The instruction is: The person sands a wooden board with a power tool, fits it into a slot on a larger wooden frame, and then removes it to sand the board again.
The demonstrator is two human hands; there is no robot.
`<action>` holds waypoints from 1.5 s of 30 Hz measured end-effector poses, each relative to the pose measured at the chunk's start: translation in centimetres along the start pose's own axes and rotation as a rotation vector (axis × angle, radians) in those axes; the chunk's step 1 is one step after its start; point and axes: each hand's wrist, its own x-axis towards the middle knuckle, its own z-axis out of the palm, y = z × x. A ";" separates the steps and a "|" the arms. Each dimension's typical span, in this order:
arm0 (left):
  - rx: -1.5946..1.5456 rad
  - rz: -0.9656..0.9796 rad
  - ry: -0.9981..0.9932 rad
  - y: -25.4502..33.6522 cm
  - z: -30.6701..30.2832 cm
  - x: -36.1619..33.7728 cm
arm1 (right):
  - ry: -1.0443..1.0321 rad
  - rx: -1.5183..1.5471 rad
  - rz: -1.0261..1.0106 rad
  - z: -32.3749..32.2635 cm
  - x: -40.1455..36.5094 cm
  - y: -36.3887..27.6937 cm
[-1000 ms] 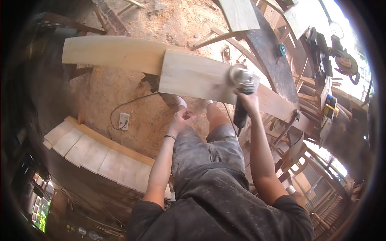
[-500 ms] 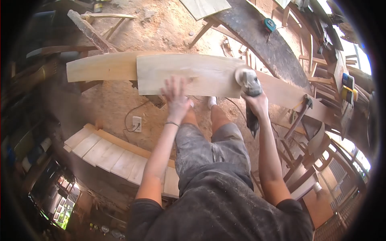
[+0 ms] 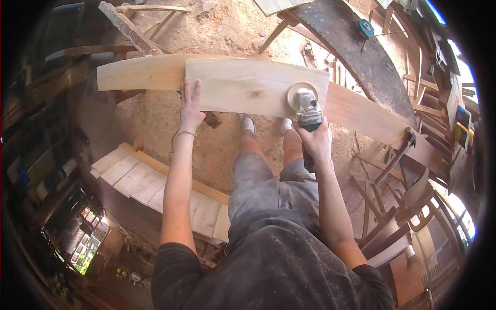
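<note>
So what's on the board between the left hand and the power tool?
Just bare, pale board with a brown knot between the left hand and power tool, as the head view shows.

A woodworking wkshp is shown by the sawdust-strewn floor (image 3: 217, 31), stacked bds (image 3: 150, 183), a hammer (image 3: 398, 155), a tape measure (image 3: 365, 29) & wooden frames (image 3: 380, 199) piled nearby.

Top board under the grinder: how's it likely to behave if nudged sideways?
Probably stiff: the top board lies over the lower board with no obvious sag. More apt to slide than roll, being broad and flat with no clamp visible on it; the left hand at its left end and the grinder near its right may add some drag.
</note>
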 end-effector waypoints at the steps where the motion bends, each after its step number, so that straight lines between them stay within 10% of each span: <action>1: -0.030 -0.012 -0.013 0.0 0.1 -0.1 | 0.019 0.024 0.013 0.4 0.2 -0.7; 22: -0.218 0.030 -0.002 -2.1 0.5 -0.2 | 0.018 -0.065 0.066 13.4 -2.7 -8.3; 28: -0.678 0.083 0.025 -4.6 -2.7 -1.0 | -0.020 -0.171 0.050 12.6 -1.7 -10.6; 32: -1.026 -0.400 0.310 -5.1 0.2 -2.9 | 0.120 -0.154 0.208 7.4 -0.6 -6.4; 37: -1.496 -0.652 0.024 -4.9 4.1 -3.1 | 0.188 0.025 0.096 9.1 1.2 -3.1; 45: -1.765 -0.769 -0.056 -5.4 3.1 -3.0 | -0.143 -0.243 -0.177 17.4 1.0 -18.3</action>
